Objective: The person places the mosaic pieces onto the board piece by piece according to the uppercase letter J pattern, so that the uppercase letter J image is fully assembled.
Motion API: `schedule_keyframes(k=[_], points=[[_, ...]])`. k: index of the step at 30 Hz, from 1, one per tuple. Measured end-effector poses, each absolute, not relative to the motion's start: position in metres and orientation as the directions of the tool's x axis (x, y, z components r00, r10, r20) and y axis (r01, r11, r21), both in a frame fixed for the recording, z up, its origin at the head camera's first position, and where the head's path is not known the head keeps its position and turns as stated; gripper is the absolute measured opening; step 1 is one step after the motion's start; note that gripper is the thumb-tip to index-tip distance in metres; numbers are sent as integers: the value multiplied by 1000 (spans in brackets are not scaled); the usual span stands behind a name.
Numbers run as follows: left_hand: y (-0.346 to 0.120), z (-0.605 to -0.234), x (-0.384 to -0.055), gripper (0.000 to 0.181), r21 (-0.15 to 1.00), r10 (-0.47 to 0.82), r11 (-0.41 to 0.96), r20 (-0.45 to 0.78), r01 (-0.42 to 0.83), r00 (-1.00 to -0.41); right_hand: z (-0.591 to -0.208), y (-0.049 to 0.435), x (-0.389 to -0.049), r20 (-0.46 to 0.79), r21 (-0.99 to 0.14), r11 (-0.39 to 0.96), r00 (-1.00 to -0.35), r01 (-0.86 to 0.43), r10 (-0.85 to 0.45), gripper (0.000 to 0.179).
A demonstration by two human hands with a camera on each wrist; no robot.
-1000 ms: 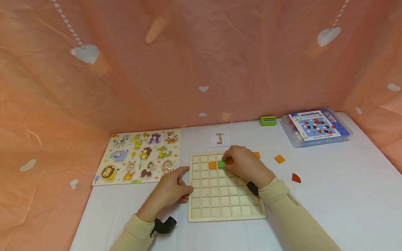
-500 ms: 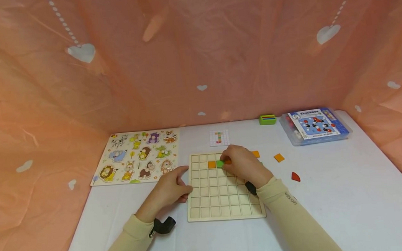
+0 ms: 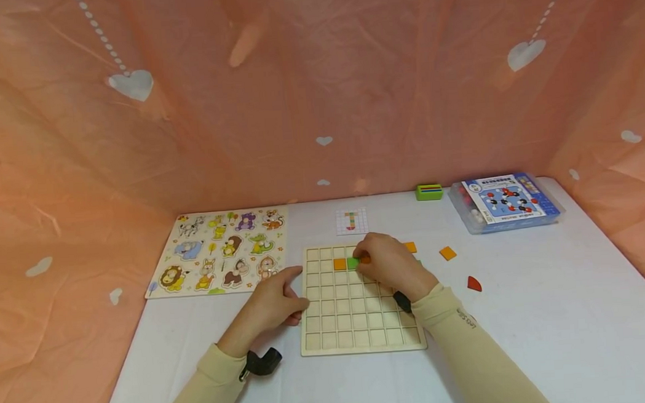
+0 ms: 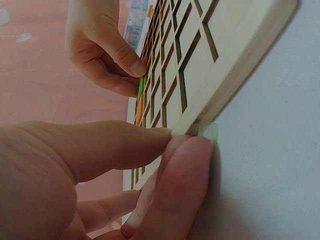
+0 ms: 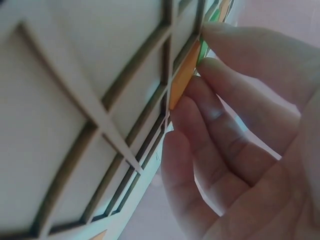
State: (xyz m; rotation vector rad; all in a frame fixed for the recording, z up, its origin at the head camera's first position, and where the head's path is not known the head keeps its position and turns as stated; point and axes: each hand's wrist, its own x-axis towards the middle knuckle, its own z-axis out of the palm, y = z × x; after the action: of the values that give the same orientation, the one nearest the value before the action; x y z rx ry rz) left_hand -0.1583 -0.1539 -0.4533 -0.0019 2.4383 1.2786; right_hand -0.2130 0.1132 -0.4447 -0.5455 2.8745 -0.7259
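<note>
A wooden grid board [image 3: 331, 351] lies on the white table. My left hand [image 3: 273, 300] grips its left edge, thumb and a finger pinching the rim in the left wrist view. Over the board's second row is my right hand [image 3: 389, 260], thumb and index fingertips pinching at a green square tile [image 3: 352, 264] in a cell. An orange tile [image 3: 340, 264] fills the cell to the left of it. Another orange tile [image 5: 183, 79] sits on the other side, under my curled fingers in the right wrist view.
Behind the board lies a pattern card [image 3: 352, 222] with a J shape. At right are an orange tile [image 3: 447, 253] and a red quarter-circle piece [image 3: 474, 284]. An animal puzzle [image 3: 193, 268], a green box [image 3: 430, 192] and a molecule kit box [image 3: 505, 202] stand around.
The head view has shifted very slightly. Both hands stay in place at the board, and the tiles keep their positions.
</note>
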Motion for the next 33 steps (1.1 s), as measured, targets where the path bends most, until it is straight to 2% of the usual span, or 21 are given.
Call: schedule_keyframes(k=[15, 24, 33], points=[[-153, -451, -158, 77, 792, 170, 585, -332, -177, -928, -439, 130, -214, 23, -500, 799, -928, -333, -372, 18], [-153, -451, -155, 77, 781, 163, 598, -341, -182, -926, -430, 200, -203, -70, -530, 841, -983, -109, -172, 26], [-154, -451, -157, 76, 782, 178, 598, -342, -175, -923, -429, 263, -187, -163, -539, 840, -986, 65, -28, 38]])
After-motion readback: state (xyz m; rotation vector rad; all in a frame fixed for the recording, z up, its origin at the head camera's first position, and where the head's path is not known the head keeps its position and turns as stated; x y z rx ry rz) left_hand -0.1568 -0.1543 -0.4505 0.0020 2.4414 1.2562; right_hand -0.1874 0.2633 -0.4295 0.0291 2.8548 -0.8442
